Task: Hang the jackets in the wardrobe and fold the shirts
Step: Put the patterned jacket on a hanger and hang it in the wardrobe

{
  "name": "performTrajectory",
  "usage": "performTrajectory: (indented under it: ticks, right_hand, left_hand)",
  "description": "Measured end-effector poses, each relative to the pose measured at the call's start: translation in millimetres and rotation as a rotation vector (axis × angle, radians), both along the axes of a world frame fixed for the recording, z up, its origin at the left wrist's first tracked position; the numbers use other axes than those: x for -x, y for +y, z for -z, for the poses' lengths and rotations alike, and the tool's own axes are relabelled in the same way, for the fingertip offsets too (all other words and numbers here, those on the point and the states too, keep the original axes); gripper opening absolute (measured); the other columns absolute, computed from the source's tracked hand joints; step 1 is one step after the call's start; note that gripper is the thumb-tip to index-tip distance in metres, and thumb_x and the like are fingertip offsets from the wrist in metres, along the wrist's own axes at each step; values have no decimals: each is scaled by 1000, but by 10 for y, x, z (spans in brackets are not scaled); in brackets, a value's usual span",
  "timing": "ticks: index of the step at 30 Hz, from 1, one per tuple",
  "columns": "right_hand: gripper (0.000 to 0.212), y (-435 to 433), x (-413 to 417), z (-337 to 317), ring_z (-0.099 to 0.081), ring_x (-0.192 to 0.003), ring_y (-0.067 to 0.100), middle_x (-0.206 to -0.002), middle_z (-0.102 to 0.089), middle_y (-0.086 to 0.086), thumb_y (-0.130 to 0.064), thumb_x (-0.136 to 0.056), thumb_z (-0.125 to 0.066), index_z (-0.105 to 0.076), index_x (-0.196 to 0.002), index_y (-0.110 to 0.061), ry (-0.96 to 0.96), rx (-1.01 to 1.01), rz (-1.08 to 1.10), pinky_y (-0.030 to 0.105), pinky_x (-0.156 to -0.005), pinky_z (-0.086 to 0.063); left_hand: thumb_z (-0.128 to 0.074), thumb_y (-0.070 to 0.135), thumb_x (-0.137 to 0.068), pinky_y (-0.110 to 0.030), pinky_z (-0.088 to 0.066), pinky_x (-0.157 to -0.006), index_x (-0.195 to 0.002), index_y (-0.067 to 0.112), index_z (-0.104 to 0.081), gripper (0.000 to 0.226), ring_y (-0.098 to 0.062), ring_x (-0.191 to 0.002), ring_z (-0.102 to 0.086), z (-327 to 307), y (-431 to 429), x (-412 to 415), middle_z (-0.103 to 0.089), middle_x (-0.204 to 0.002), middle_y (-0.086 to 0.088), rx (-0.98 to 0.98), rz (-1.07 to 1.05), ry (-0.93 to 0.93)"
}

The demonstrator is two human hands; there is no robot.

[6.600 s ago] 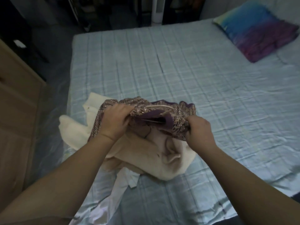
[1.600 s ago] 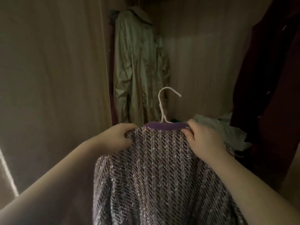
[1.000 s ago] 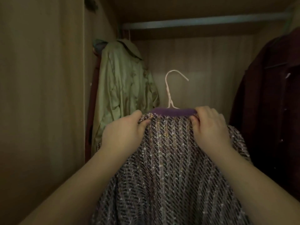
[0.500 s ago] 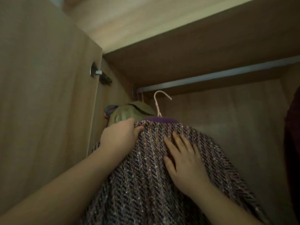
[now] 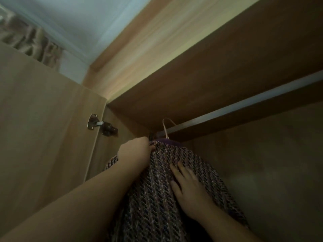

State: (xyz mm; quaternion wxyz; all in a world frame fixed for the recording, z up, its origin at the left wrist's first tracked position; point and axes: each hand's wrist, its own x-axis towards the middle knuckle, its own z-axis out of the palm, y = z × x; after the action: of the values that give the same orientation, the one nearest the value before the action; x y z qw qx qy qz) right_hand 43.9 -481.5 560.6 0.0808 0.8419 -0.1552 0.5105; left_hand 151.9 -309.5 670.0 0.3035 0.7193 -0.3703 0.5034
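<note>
- your left hand (image 5: 135,151) grips the jacket (image 5: 153,203) collar; right hand (image 5: 188,187) let go, now flat on its back.
- hook (image 5: 166,125) above left hand has reached the rail (image 5: 244,105); nearly hung.

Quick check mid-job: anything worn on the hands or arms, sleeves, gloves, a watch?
The left hand and right hand are bare: no gloves, watch or bracelet. No sleeve shows on either arm up to the frame edge. Too dim to rule out a thin ring.
</note>
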Motion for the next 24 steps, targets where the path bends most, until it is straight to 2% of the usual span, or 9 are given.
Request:
performTrajectory:
  ticks: [5, 9, 15, 19, 21, 22, 24]
  right_hand:
    - [61, -289, -287, -281, 6, -151, 14, -165, 4, -17, -65, -98, -19, 2, -153, -49, -11, -14, -76, 46, -122, -12]
    - [66, -494, -460, -367, 8, -151, 17, -164, 8, -17, -63, -97, -29, 5, -152, -52, 43, -25, -117, 50, -122, -12]
    - [65, -611, -745, -132, 7, -152, 20, -165, 8, -13, -56, -99, -30, 5, -154, -47, 51, -50, -125, 51, -121, -16]
    - [66, -627, -764, 43, 1, -151, 18, -166, 3, -11, -51, -99, -28, 6, -155, -42, -21, -28, -77, 50, -120, -21]
    - [68, -635, -684, 123, -2, -151, 17, -166, 1, -11, -49, -98, -29, 8, -154, -42, -4, -17, -48, 51, -119, -22]
    - [69, -637, -630, 183, -4, -151, 16, -166, 0, -10, -47, -97, -30, 8, -154, -42, 6, -13, -31, 51, -119, -22]
    - [67, -630, -497, 334, -7, -150, 17, -166, 0, -10, -46, -97, -31, 4, -155, -43, 27, -11, 19, 50, -119, -22]
  left_hand:
    - [-50, 52, -97, -37, -47, -66, -77, 25, -46, 34, -24, -76, -57, -262, -231, -77, -56, -80, 1, -9, -58, 26]
    - [-50, 50, -99, -36, -40, -59, -76, 23, -46, 36, -18, -66, -50, -286, -429, -187, -55, -79, -1, -34, -117, 51]
    - [-51, 51, -98, -35, -42, -61, -75, 24, -45, 36, -18, -65, -49, -116, -561, -316, -53, -78, 0, -62, -156, 86]
    - [-46, 44, -99, -35, -41, -61, -88, 22, -48, 24, -21, -69, -50, 2, -585, -243, -54, -81, 0, -28, -158, -5]
    - [-41, 36, -98, -37, -42, -67, -100, 21, -47, 16, -24, -81, -54, 122, -551, -197, -59, -97, -2, -19, -175, -96]
    - [-40, 35, -96, -41, -42, -75, -111, 22, -47, 21, -28, -96, -55, 222, -536, -183, -58, -110, -4, -26, -198, -156]
    - [-42, 37, -93, -52, -35, -99, -137, 24, -37, 46, -34, -126, -42, 478, -511, -140, -46, -138, -9, -94, -234, -242]
